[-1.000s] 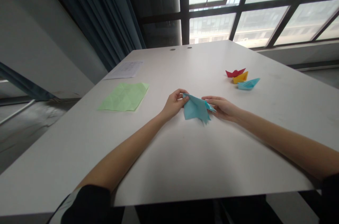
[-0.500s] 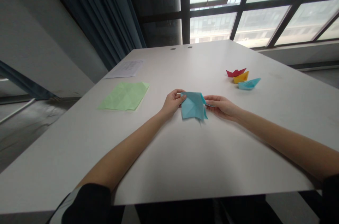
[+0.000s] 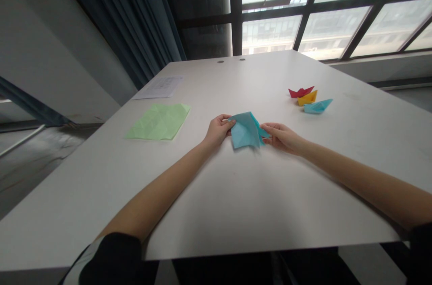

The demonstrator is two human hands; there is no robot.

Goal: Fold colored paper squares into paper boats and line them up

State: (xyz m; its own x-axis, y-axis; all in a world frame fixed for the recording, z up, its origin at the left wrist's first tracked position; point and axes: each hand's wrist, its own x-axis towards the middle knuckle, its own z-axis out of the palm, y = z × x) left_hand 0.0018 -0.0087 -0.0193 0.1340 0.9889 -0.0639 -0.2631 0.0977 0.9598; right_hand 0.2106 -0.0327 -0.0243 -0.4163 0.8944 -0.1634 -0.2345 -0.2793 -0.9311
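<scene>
A partly folded sheet of light blue paper [image 3: 245, 131] is held just above the white table, between my two hands. My left hand [image 3: 218, 129] pinches its left edge, thumb in front and fingers behind. At the other side, my right hand [image 3: 282, 137] is closed on a flap that sticks out from the paper's right edge. Several layers show along that right side, spread a little apart. The fingertips behind the paper are partly hidden.
On the white table [image 3: 216, 213], a creased light green sheet [image 3: 158, 122] lies to the left, with a printed white page [image 3: 160, 87] beyond it. Folded paper boats stand at the right: red [image 3: 300, 92], yellow [image 3: 307, 98] and blue [image 3: 317, 106].
The blue paper has tilted, its top right corner now higher and its lower edge slightly raised. The flap at my right hand shows wider. Both hands keep hold in nearly the same places.
</scene>
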